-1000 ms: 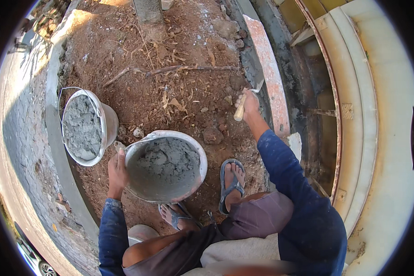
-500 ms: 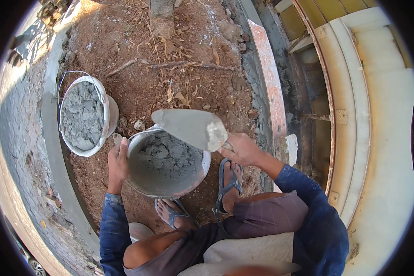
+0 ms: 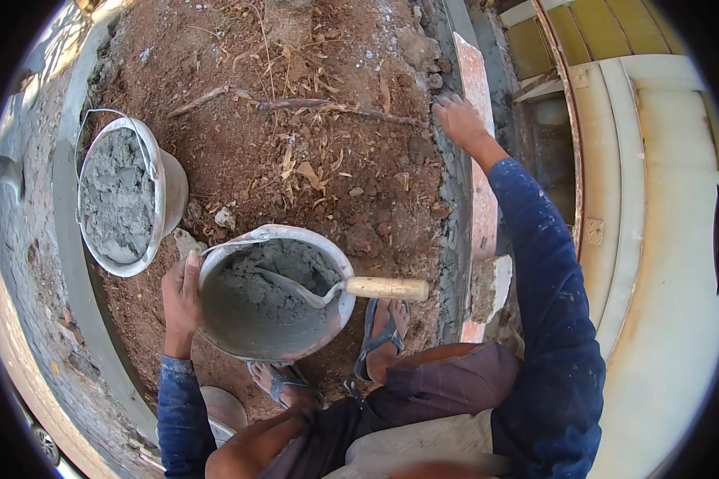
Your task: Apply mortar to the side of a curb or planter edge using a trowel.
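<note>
My left hand [image 3: 182, 295] grips the left rim of a bucket [image 3: 350, 307] that holds wet grey mortar [image 3: 272, 279]. In that bucket rests a trowel [image 3: 387, 288], its blade partly in the mortar and its wooden handle sticking out over the right rim. My right arm stretches forward, away from the trowel. My right hand [image 3: 461, 124] is down at the mortar-smeared edge beside a low wall [image 3: 475, 104], its fingers bent close together. The fingertips are partly hidden, so whatever they pinch does not show.
Left of me stands a second bucket [image 3: 176, 188], full of mortar, with its wire handle up. A dry stick [image 3: 295, 104] lies across the soil ahead. A concrete curb [image 3: 76, 215] runs along the left, a rusty-edged pale metal structure [image 3: 655, 199] along the right. My sandalled feet flank the near bucket.
My right hand has let go of the trowel, which now lies in the near bucket, and has moved forward and right to the wall's edge. My left hand stays on the rim.
</note>
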`<state>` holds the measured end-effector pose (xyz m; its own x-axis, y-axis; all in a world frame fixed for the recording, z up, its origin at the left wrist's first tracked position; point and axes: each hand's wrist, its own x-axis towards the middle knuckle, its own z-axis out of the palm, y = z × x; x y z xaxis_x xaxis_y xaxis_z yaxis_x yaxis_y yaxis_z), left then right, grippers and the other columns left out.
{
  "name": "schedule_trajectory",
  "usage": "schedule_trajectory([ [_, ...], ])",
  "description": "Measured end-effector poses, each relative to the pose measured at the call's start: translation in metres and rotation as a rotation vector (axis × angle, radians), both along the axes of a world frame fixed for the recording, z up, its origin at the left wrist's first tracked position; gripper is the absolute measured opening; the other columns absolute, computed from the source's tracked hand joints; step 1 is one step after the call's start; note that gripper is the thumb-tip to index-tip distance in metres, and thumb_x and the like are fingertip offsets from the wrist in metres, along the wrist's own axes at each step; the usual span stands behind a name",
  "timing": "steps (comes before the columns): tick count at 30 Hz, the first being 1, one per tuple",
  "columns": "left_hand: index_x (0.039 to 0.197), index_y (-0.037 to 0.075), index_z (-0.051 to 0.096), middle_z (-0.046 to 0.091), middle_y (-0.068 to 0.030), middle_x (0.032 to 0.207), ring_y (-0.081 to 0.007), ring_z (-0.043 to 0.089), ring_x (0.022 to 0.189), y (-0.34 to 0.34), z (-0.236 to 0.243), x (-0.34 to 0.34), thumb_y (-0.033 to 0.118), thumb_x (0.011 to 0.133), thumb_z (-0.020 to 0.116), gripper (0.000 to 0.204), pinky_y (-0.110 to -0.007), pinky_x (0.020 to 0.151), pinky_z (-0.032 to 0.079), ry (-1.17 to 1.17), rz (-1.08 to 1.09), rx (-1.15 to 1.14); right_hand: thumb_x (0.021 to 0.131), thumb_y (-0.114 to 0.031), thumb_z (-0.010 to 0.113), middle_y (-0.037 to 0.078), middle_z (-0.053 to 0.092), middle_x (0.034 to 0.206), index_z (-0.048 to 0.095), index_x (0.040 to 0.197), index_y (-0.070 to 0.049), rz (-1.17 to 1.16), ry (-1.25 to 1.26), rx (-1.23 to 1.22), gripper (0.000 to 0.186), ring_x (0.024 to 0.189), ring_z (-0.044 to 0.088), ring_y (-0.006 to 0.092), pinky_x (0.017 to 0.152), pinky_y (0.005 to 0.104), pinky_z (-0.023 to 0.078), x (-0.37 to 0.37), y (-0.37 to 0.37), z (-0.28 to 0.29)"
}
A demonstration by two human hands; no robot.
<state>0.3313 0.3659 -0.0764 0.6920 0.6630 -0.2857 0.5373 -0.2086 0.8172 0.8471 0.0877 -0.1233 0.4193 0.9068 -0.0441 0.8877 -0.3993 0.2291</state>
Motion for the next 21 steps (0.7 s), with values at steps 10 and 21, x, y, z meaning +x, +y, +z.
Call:
schedule_trajectory([
  [10,0.068,0.0,0.044,0.036,-0.0045,0.06,-0.0141,0.032,0.057,0.002,0.005,0.004,0.032,0.104,0.04,0.048,-0.035,0.053,0.028,0.07,-0.021,-0.039,0.099,-0.03,0.037,0.001,0.057,0.137,0.066,0.123,-0.017,-0.073,-0.394,-0.987,0.04,0.14,0.035,0.0222,0.117,0.0465,0.009,0.126,0.032,-0.069],
  [21,0.067,0.002,0.038,0.03,-0.0051,0.06,-0.0158,0.028,0.057,0.001,0.001,-0.004,0.029,0.104,0.039,0.046,-0.036,0.054,0.024,0.089,0.009,0.007,0.093,-0.026,0.048,0.003,0.061,0.132,0.071,0.113,-0.015,-0.077,-0.211,-1.173,0.033,0.136,0.041,0.0234,0.117,0.0457,0.013,0.124,0.084,-0.026],
])
